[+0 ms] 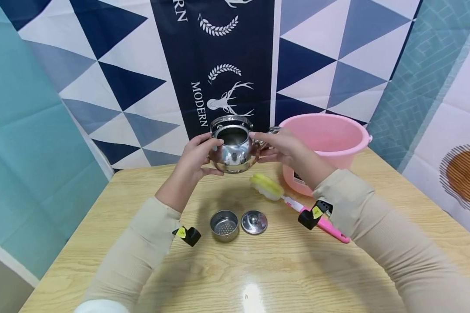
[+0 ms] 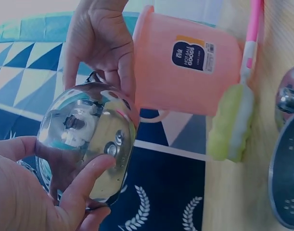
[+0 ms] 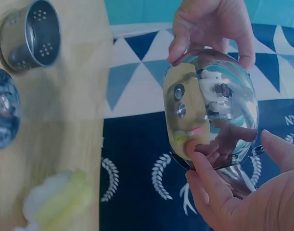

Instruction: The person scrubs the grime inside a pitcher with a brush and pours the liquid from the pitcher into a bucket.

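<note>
A shiny steel teapot (image 1: 235, 158) is held up above the table, its lidless mouth tilted toward the head camera and its hoop handle standing behind the rim. My left hand (image 1: 197, 154) grips its left side, thumb near the rim and fingers lower on the body. On the opposite side, by the spout, my right hand (image 1: 281, 145) holds it with the thumb at the rim. Both wrist views show the rounded, mirror-like body between the hands. Below on the table stand a perforated steel strainer (image 1: 224, 227) and, beside it, the round lid (image 1: 254, 222).
A pink bucket (image 1: 346, 150) stands at the back right, partly behind my right forearm. In front of it lies a sponge brush (image 1: 267, 186) with yellow and white head and pink handle. Patterned cloth (image 1: 141, 87) hangs behind the wooden table (image 1: 203, 278).
</note>
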`<state>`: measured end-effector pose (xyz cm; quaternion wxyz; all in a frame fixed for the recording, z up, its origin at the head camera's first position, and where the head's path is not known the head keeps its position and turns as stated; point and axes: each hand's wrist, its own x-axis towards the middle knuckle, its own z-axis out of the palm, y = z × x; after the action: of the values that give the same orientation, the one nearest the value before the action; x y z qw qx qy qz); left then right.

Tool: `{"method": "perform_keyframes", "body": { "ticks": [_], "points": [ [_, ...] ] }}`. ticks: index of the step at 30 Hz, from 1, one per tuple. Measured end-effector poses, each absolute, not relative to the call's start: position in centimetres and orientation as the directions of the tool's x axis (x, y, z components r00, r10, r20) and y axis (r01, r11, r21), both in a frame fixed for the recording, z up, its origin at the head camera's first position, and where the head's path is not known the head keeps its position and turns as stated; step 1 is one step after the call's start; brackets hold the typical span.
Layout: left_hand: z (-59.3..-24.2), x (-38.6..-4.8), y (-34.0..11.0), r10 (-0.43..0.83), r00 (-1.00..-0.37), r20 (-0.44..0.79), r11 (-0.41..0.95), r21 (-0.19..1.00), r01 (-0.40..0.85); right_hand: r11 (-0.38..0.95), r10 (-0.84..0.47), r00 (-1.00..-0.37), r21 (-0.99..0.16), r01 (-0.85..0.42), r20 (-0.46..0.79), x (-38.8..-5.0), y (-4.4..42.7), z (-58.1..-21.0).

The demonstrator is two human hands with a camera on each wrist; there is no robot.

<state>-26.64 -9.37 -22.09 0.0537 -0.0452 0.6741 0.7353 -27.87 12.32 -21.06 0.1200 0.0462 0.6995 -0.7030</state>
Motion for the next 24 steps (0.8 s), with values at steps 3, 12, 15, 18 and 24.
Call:
{"method": "perform_keyframes", "body": {
  "ticks": [3, 12, 15, 18, 24],
  "points": [
    [-21.1, -26.8, -8.6, 0.033, -0.991, -0.13, -0.091, 0.987, -0.132, 0.01, -0.084, -0.969, -0.973, 0.231, -0.231, -27.9, 13.0, -20.2],
    [-18.8, -27.6, -6.1, 0.069, -0.994, -0.082, -0.119, 0.989, -0.09, -0.091, 0.002, -0.972, -0.968, 0.233, -0.234, -27.8, 15.2, -17.9],
    [-18.4, -27.8, -5.2, 0.073, -0.996, -0.055, -0.12, 0.991, -0.064, -0.111, 0.038, -0.974, -0.969, 0.219, -0.225, -27.7, 16.0, -17.3],
    [-18.1, -28.1, -4.3, 0.068, -0.997, -0.042, -0.124, 0.991, -0.05, -0.112, 0.059, -0.974, -0.971, 0.212, -0.22, -27.7, 16.6, -16.8],
    [-17.5, -28.7, -2.7, 0.069, -0.997, -0.036, -0.11, 0.993, -0.043, -0.146, 0.071, -0.97, -0.964, 0.222, -0.234, -28.0, 18.1, -16.5]
  ]
}}
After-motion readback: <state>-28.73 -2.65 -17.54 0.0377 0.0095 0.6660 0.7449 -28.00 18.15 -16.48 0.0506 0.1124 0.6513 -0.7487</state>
